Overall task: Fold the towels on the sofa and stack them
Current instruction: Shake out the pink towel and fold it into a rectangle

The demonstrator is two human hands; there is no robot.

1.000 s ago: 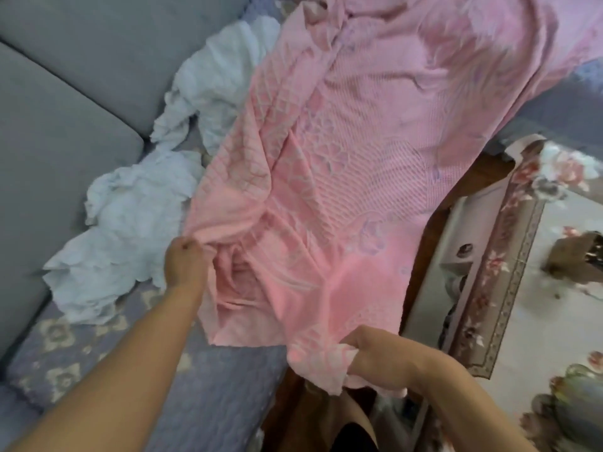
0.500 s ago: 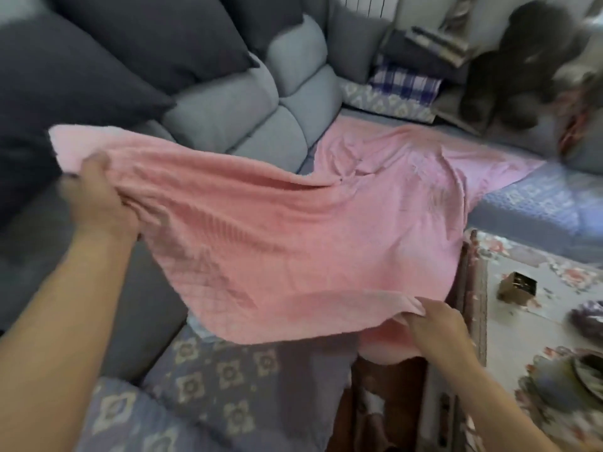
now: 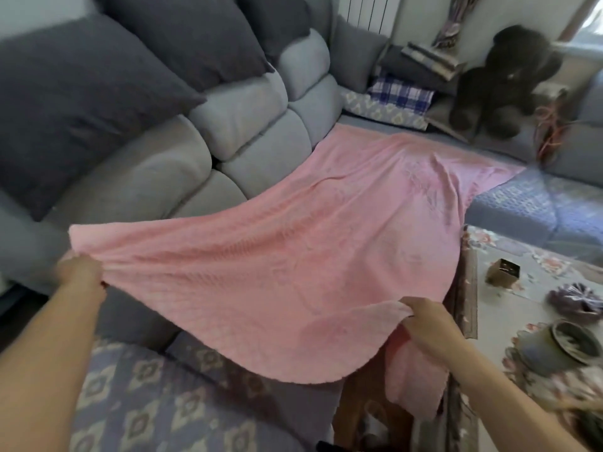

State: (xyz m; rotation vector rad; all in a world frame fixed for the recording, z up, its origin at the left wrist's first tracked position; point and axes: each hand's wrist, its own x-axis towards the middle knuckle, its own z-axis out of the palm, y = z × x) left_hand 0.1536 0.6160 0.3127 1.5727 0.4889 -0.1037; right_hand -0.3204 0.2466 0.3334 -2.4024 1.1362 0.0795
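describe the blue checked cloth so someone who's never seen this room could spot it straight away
Follow the grey sofa to its far corner, past the end of the spread pink towel. The folded blue-and-white plaid cloth lies there, left of the dark plush bear. It is the only checked fabric among plain grey cushions.

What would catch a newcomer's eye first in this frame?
The big pink textured towel dominates, stretched from the grey sofa seat toward the camera, its near edge gripped by the left hand and right hand. Next, the dark plush teddy bear sitting at the far right corner, and the large dark grey cushion at upper left.
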